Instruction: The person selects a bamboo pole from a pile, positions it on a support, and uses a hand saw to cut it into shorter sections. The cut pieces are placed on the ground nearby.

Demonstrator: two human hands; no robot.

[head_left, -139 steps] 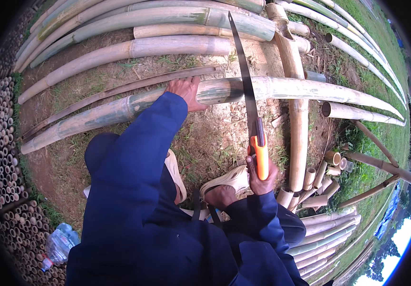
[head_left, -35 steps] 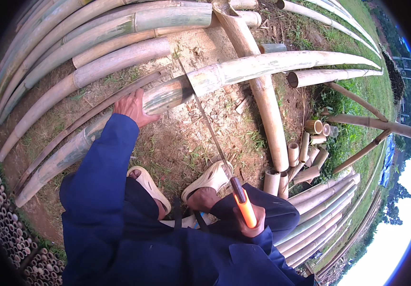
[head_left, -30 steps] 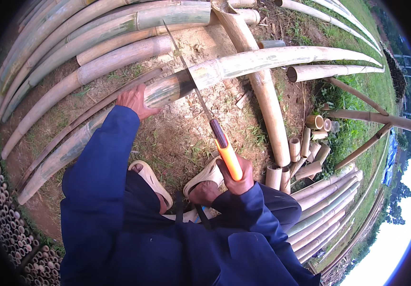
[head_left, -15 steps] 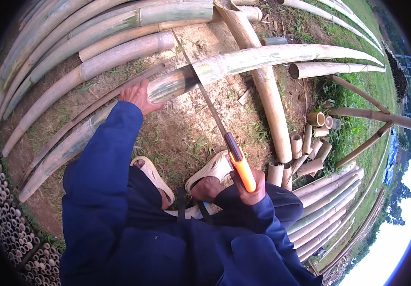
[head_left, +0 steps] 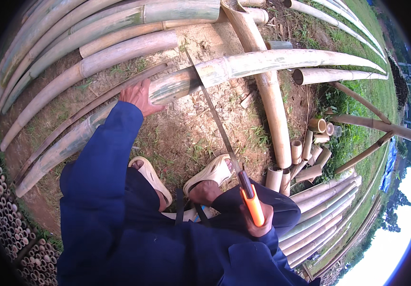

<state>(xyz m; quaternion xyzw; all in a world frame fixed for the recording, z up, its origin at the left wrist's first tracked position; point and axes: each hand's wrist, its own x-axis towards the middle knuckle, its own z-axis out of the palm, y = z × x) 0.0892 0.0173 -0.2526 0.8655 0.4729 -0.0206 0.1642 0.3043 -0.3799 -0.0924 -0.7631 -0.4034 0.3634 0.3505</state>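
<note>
A long, thick bamboo pole [head_left: 243, 65] slants across the view, resting over another bamboo pole [head_left: 273, 102] laid crosswise under it. My left hand [head_left: 139, 97] is wrapped over the top of the slanting pole, left of the saw, and presses on it. In my right hand [head_left: 260, 220], low and near my knee, is the orange handle of a hand saw [head_left: 213, 110]. Its long blade lies across the pole, touching it at a dark patch; how deep the cut goes I cannot tell. The blade's tip reaches just beyond the pole.
Several bamboo poles [head_left: 115, 47] lie side by side at the far left. Short cut bamboo pieces [head_left: 274, 177] stand and lie to the right, above more stacked poles [head_left: 310, 219]. A pile of bamboo ends [head_left: 5, 209] fills the left edge. Pale sawdust [head_left: 200, 40] covers the ground beyond the pole.
My right hand has drawn the saw back toward me and slightly right, so less blade extends beyond the pole. The left hand keeps its place on the bamboo.
</note>
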